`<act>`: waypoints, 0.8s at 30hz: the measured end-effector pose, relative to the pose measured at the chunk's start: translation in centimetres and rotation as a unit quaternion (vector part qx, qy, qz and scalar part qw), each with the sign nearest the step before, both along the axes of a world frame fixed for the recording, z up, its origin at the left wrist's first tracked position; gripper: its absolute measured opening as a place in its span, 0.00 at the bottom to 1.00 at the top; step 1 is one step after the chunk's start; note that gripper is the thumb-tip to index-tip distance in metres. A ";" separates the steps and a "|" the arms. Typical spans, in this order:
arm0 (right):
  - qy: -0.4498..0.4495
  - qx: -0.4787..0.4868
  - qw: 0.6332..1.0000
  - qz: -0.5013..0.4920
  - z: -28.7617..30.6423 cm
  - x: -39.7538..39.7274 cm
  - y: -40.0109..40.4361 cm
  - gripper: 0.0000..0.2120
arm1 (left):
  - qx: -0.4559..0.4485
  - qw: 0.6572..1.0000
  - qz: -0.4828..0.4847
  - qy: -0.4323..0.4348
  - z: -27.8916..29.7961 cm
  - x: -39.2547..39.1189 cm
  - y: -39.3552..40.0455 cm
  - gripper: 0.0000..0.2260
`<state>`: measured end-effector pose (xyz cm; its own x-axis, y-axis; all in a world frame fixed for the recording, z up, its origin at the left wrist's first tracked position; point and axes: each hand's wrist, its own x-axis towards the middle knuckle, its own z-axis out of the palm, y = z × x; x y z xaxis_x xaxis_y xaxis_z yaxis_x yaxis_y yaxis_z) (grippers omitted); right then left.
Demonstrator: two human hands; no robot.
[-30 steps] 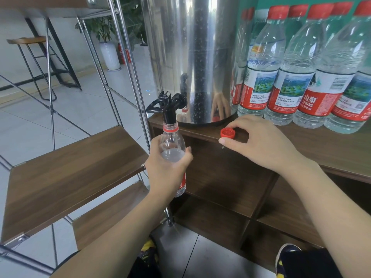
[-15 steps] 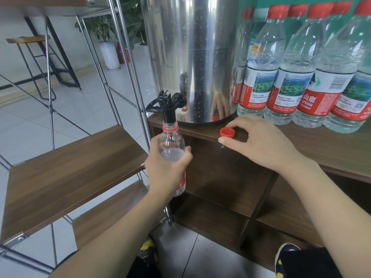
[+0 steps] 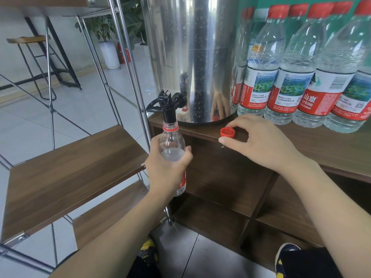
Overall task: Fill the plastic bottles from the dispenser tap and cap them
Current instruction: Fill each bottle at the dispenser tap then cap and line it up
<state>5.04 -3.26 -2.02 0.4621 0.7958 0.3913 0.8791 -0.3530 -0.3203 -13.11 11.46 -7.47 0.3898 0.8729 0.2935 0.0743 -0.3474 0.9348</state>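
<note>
The plastic bottle (image 3: 172,149) sits at centre frame in my head view, its open neck pushed up onto the black spout of the dispenser tap (image 3: 167,105), which juts from the steel urn (image 3: 192,57) at upper centre. My left hand (image 3: 166,169) wraps round the bottle's body, fingers curled tight on it. Water reaches about the shoulder, so I judge the filling step is nearly done. At centre right my right hand (image 3: 259,141) rests on the edge of the wooden counter (image 3: 331,145), thumb and forefinger closing around the red cap (image 3: 227,132), which lies open side up; I cannot tell whether they actually grip it. Capped bottles (image 3: 291,77) line the upper right. Next I must shut the tap, lower the bottle straight, then screw the cap on.
</note>
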 end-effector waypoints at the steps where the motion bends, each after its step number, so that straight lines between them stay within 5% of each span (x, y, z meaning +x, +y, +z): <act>1: 0.001 0.002 1.000 0.001 0.0 0.0 0.0 0.21 | 0.001 1.000 0.000 0.000 0.0 0.0 0.0 0.28; 24: 0.008 0.005 1.000 0.003 0.1 -0.2 -0.1 0.21 | 0.008 1.000 -0.006 -0.003 -0.4 0.1 0.3 0.25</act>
<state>4.81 -3.35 -1.88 0.4628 0.7953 0.3916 0.8764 -0.3441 -0.3371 -13.03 11.77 -7.85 0.3982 0.8635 0.3097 0.0640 -0.3629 0.9296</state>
